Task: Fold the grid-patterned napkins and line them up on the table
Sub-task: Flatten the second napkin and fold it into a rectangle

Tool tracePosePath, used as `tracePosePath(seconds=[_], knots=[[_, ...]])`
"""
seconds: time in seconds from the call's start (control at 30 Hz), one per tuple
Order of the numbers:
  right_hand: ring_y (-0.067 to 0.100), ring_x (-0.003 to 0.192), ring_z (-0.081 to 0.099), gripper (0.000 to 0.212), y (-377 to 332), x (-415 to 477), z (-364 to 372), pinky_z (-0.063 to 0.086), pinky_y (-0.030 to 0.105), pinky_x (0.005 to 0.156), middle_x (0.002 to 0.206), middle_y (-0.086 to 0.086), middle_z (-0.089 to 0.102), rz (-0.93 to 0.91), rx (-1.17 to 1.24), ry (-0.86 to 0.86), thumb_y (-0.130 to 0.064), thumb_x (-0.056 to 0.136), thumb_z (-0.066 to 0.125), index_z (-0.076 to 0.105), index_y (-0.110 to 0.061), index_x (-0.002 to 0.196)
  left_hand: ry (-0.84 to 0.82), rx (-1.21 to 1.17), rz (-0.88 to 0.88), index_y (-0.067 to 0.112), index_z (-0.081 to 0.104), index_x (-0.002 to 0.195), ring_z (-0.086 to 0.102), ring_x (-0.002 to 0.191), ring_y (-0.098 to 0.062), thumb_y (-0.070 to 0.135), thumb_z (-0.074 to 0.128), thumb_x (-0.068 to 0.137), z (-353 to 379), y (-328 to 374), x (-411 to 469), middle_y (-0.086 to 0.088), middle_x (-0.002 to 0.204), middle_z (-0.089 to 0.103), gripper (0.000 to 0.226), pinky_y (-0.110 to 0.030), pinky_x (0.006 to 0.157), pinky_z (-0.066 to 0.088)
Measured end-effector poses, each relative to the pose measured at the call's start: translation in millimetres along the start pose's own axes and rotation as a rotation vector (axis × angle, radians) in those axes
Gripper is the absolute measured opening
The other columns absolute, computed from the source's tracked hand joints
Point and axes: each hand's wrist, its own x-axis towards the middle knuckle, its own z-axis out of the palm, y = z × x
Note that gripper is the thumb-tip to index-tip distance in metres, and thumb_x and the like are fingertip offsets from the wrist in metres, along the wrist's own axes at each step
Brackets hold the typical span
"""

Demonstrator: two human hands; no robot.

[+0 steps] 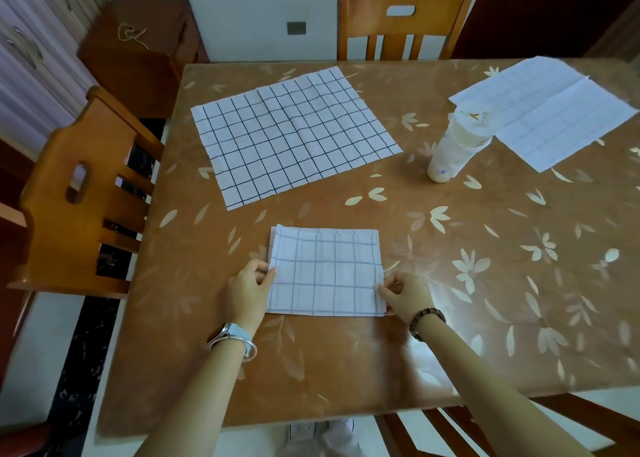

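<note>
Folded napkin (325,273): flat on the table (381,359), centred near the front edge, directly ahead of the person. Rectangular, pale side up, faint grid showing, layers slightly offset at the far left corner.
Left hand (247,290): set against the napkin's left edge, about midway along. Fingers curled, thumb tip over the edge, pinching the cloth.
Right hand (405,295): set against the right edge, on its nearer half. Thumb and forefinger closed on the edge in a narrow pinch.
Position relative to grip: spans the gap between both hands, held at opposite side edges. No lift off the table visible.
Unfolded napkin (294,134): spread flat at far left of the table, dark grid up, turned at an angle, well apart from the folded one.
Second open napkin (547,110): far right corner, pale side up, creased.
Bottle (457,144): upright, just beside that napkin's near left edge.
Wrists: watch (230,335) and bangle (251,349) on left, bead bracelet (426,323) on right.
Far chair (405,23): at the far side.
Left chair (86,186): at the left side.
</note>
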Motion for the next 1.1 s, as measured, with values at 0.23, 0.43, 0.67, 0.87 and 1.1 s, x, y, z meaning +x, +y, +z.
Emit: tracePosePath(seconds=[0.23, 0.43, 0.67, 0.87, 1.1], knots=[[0.025, 0.059, 0.068, 0.018, -6, 0, -1, 0.057, 0.033, 0.049, 0.068, 0.007, 0.070, 0.043, -0.054, 0.010, -0.023, 0.086, 0.068, 0.060, -0.010, 0.079, 0.073, 0.025, -0.080, 0.016, 0.061, 0.083, 0.052, 0.054, -0.006, 0.029, 0.064, 0.094, 8, 3, 3, 0.004, 0.065, 0.066, 0.017, -0.023, 0.045, 0.028], [0.027, 0.059, 0.069, 0.019, -8, 3, 0, 0.060, 0.041, 0.055, 0.065, 0.004, 0.070, 0.073, -0.088, 0.005, -0.028, 0.087, 0.067, 0.062, -0.012, 0.080, 0.111, 0.039, -0.123, 0.016, 0.063, 0.080, 0.054, 0.054, -0.010, 0.031, 0.066, 0.091, 15, 3, 7, 0.006, 0.064, 0.064, 0.019, -0.024, 0.045, 0.030], [0.025, 0.056, 0.069, 0.015, -10, 3, -1, 0.060, 0.043, 0.056, 0.063, 0.004, 0.069, 0.072, -0.075, 0.005, -0.027, 0.087, 0.064, 0.060, -0.015, 0.080, 0.155, 0.021, -0.142, 0.017, 0.061, 0.084, 0.060, 0.063, -0.017, 0.028, 0.070, 0.087, 16, 4, 9, 0.007, 0.068, 0.061, 0.015, -0.025, 0.047, 0.033], [0.017, 0.086, 0.064, 0.014, -15, 3, 7, 0.052, 0.032, 0.061, 0.093, -0.005, 0.063, -0.262, -0.288, 0.294, -0.030, 0.089, 0.059, 0.055, -0.022, 0.098, 0.155, 0.226, 0.257, 0.013, 0.061, 0.114, 0.053, 0.109, -0.025, 0.012, 0.069, 0.086, 27, 2, 6, -0.005, 0.120, 0.058, 0.029, -0.039, 0.086, 0.050], [0.026, 0.142, 0.032, 0.056, -20, 24, 60, 0.030, 0.040, 0.115, 0.154, 0.008, 0.034, -0.751, -0.676, 0.105, -0.024, 0.092, 0.044, 0.037, -0.009, 0.146, -0.129, 0.529, 0.648, 0.011, 0.036, 0.151, 0.021, 0.150, -0.018, 0.027, 0.033, 0.098, 64, 8, 8, -0.003, 0.160, 0.028, 0.056, -0.044, 0.120, 0.022]])
